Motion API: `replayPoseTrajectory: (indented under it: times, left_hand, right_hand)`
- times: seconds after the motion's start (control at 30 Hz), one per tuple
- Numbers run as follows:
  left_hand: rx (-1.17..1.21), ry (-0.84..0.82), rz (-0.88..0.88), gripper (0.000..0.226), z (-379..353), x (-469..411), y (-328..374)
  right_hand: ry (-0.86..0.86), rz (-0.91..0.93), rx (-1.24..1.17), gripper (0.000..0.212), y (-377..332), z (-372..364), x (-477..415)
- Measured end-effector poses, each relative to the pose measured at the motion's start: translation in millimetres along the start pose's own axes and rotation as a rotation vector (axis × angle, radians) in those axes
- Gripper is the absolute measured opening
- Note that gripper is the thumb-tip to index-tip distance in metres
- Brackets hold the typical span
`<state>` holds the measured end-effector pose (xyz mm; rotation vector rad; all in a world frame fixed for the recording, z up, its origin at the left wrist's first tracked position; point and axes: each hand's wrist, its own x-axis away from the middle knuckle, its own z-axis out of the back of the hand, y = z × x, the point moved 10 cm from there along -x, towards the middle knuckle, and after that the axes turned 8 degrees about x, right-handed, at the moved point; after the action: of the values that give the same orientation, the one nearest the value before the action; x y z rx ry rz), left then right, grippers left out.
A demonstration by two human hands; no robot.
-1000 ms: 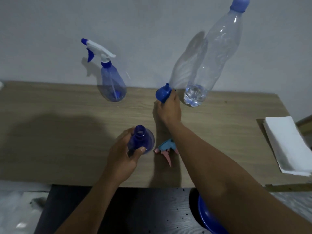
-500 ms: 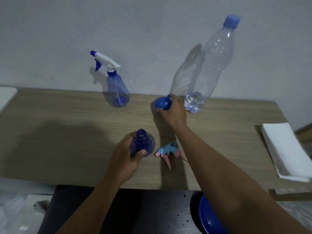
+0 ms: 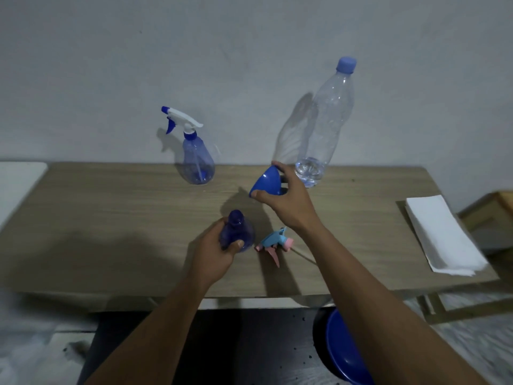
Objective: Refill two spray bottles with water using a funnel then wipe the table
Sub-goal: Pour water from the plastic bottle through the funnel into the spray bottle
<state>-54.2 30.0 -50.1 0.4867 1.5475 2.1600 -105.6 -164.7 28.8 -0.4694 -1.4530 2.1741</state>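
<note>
Right hand (image 3: 288,201) grasped the funnel (image 3: 267,182) above the table (image 3: 111,218) — up and right of the open-necked spray bottle (image 3: 236,230), which the left hand (image 3: 213,254) gripped upright — spout hidden.

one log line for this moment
step: funnel pickup | left hand holds uncapped spray bottle | right hand holds blue funnel | trigger head lying on table

Dim light from the right throws soft shadows leftward across the table (image 3: 361,218); edges blur
</note>
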Motion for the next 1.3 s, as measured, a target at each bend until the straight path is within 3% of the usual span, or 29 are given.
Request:
replayPoseTrajectory:
  times: [0.1,0.23,0.37,0.6,0.77,1.0,1.3]
  left_hand:
    - [0.003,0.004,0.002,0.044,1.2,0.5,3.9]
    - [-0.011,0.015,0.011,0.047,4.7,0.8,2.6]
    - [-0.043,-0.004,0.009,0.049,5.7,-0.5,1.9]
    - [-0.043,-0.009,0.033,0.037,4.1,-2.5,0.4]
    - [-0.100,-0.006,0.006,0.036,5.4,1.3,7.9]
    - [-0.098,-0.011,-0.001,0.043,4.7,4.5,14.8]
    - [-0.176,-0.015,-0.047,0.027,7.8,10.4,25.6]
  right_hand:
    - [-0.015,0.024,-0.068,0.075,-15.8,-5.6,9.8]
    - [-0.063,0.044,-0.131,0.081,-24.8,-19.5,18.1]
    - [-0.103,0.101,-0.047,0.095,-30.0,-33.5,23.7]
    - [-0.100,0.130,0.034,0.092,-24.6,-49.8,32.1]
    - [-0.121,0.136,0.130,0.104,-20.3,-55.3,43.7]
    - [-0.097,0.154,0.309,0.099,-29.0,-51.2,48.3]
    - [-0.101,0.143,0.474,0.095,-28.8,-46.1,60.8]
